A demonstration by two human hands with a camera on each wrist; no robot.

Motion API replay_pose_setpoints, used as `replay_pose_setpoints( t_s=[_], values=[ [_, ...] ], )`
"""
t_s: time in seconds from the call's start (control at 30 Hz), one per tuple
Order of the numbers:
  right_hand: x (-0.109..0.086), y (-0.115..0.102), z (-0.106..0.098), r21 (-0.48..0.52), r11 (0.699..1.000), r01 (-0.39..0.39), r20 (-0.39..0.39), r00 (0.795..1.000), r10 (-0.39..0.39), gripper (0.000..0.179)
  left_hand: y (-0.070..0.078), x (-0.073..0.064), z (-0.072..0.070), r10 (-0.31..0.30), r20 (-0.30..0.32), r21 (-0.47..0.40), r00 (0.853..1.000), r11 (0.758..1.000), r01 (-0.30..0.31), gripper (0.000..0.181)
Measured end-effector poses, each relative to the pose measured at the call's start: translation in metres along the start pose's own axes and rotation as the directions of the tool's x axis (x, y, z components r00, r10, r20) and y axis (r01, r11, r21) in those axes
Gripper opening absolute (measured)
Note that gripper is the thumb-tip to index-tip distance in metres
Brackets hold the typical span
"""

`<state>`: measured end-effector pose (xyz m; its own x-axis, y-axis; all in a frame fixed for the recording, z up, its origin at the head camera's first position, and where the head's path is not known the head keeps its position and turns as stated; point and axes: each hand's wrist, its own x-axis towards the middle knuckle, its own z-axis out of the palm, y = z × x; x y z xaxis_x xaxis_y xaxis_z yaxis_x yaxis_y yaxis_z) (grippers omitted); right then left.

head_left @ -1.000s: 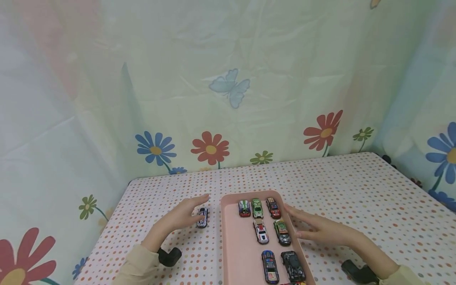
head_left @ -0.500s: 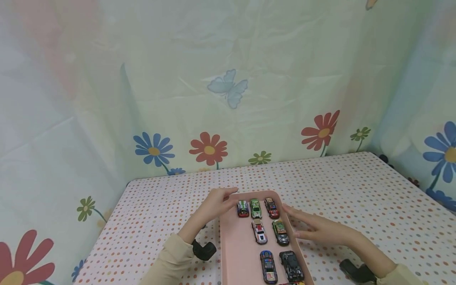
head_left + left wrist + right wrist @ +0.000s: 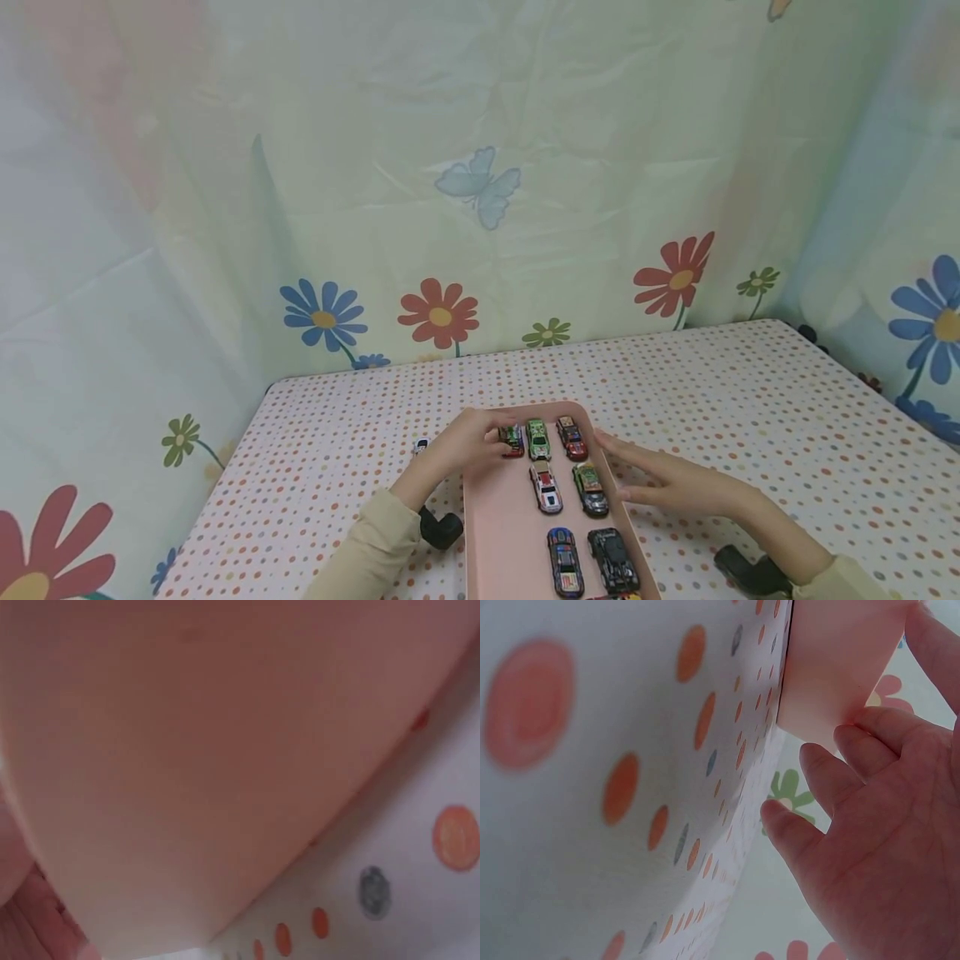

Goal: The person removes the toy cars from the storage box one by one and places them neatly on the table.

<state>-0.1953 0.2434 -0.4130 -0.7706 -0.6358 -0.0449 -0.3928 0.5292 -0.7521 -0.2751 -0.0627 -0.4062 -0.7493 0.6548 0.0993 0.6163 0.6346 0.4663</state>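
Note:
A pink tray (image 3: 495,533) holds several toy cars. My left hand (image 3: 461,442) reaches over its left rim, index finger and thumb at either end of a green-striped toy car (image 3: 513,437) in the far row. Whether they pinch it I cannot tell. The tray's outer wall (image 3: 210,750) fills most of the left wrist view, hiding nearly all of that hand. My right hand (image 3: 682,483) is at the tray's right side, fingers extended. In the right wrist view its fingertips meet the pink wall (image 3: 840,667).
A white toy car (image 3: 422,444) lies on the dotted tablecloth (image 3: 337,442), partly behind my left hand. Other cars in the tray include a green one (image 3: 538,439), a white-and-red one (image 3: 546,487) and a black one (image 3: 613,558). A flowered curtain (image 3: 600,208) hangs behind the table.
My left hand has moved right, from beside the white toy car to over the tray, then lowered to the green-striped car. My right hand has stayed at the tray's right side.

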Motion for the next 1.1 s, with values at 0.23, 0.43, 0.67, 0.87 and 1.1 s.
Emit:
replay_pose_setpoints(
  t_s=[0.23, 0.43, 0.67, 0.87, 1.1],
  values=[
    [0.0, -0.001, 0.0, -0.006, 1.0, 0.008, -0.003, 1.0, -0.008, 0.074, -0.001, 0.002, 0.005, 0.055, 0.011, 0.106, 0.998, 0.993, -0.055, 0.04],
    [0.0, -0.002, 0.0, -0.025, 1.0, 0.002, -0.012, 1.0, -0.002, 0.074, -0.002, 0.001, 0.009, 0.094, -0.028, 0.135, 0.995, 0.987, -0.09, 0.036],
    [0.0, -0.001, 0.0, -0.05, 0.999, 0.009, -0.011, 1.0, -0.009, 0.075, -0.001, -0.002, 0.013, 0.106, -0.08, 0.145, 0.991, 0.985, -0.093, 0.038],
    [0.0, -0.001, 0.0, -0.08, 0.996, 0.03, -0.018, 0.999, -0.031, 0.074, 0.001, -0.001, 0.015, 0.125, -0.1, 0.187, 0.987, 0.977, -0.104, 0.044],
    [-0.001, 0.001, 0.0, -0.053, 0.998, 0.025, -0.016, 1.0, -0.026, 0.074, 0.0, 0.001, 0.018, 0.12, -0.101, 0.209, 0.988, 0.973, -0.097, 0.046]
  ],
)
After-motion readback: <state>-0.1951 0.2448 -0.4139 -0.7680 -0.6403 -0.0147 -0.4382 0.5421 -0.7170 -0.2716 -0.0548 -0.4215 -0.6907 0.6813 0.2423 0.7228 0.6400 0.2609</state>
